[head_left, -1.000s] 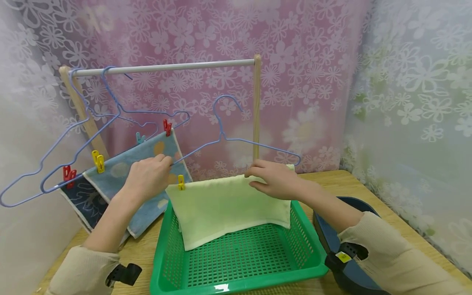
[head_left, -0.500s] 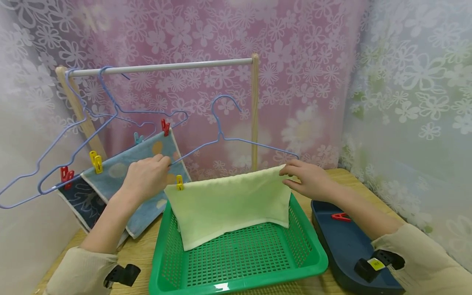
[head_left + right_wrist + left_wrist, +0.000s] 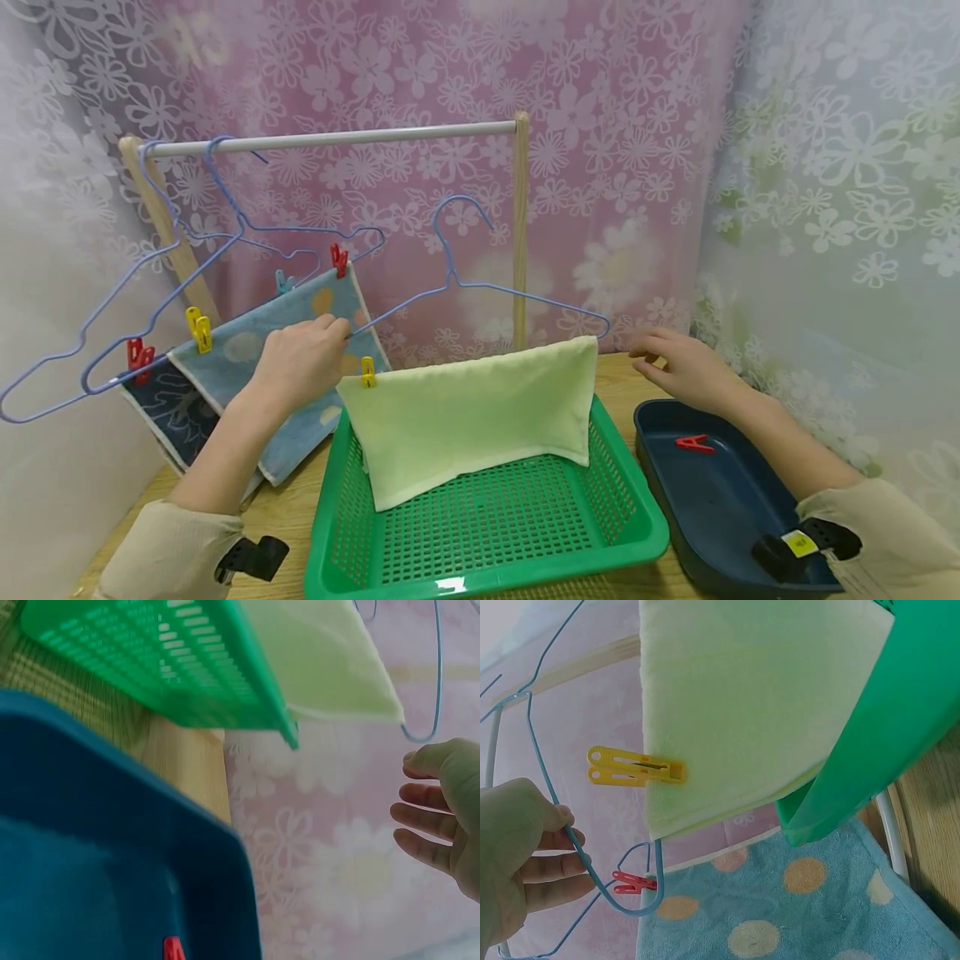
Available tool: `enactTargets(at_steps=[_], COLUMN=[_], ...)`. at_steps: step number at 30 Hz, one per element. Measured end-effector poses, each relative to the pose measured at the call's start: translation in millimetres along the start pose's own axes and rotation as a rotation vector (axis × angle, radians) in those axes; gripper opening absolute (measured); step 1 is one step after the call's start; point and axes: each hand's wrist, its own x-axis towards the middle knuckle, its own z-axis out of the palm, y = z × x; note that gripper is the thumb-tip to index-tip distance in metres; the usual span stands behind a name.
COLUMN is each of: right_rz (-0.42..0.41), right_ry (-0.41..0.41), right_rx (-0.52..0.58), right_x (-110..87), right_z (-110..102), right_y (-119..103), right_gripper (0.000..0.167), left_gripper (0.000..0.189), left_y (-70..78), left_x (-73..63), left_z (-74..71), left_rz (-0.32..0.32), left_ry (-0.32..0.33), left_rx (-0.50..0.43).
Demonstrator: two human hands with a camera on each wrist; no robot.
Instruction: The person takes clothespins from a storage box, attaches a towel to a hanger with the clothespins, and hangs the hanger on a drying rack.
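Observation:
My left hand (image 3: 303, 358) grips the left end of a blue wire hanger (image 3: 450, 279). Over the hanger's lower bar hangs a folded pale yellow-green towel (image 3: 472, 421). One yellow clothespin (image 3: 368, 372) clips the towel near its left corner; in the left wrist view the same clothespin (image 3: 636, 766) bites its top edge. My right hand (image 3: 686, 371) is off to the right of the hanger, fingers relaxed and nothing between them. The right wrist view shows this hand (image 3: 442, 814) apart from the hanger's rounded end (image 3: 424, 735).
Beneath the towel stands a green perforated basket (image 3: 487, 575). At right, a dark blue tray (image 3: 720, 508) holds a red clothespin (image 3: 694, 443). A rack with a white rail (image 3: 375, 135) carries hangers with a blue towel (image 3: 307, 400) and a dark towel (image 3: 172, 412) at left.
My right hand has moved right, from the towel's middle along its top edge, and has left the towel. The towel's right corner now shows. My left hand keeps its grip.

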Motion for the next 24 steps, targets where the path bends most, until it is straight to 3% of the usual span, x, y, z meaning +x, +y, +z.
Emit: enactTargets(at_steps=[17, 24], right_rz=[0.167, 0.175], right_ry=[-0.064, -0.087], right_rx=[0.008, -0.002], right_x=[-19.5, -26.6], right_z=[3.9, 9.6], right_y=[49.9, 69.6], right_gripper=[0.014, 0.015], left_gripper=[0.003, 0.003], left_y=[0.6, 0.6], left_x=[0.1, 1.7], left_z=[0.7, 1.5], left_rz=[0.011, -0.013], left_ry=[0.02, -0.01], left_rx=[-0.006, 0.013])
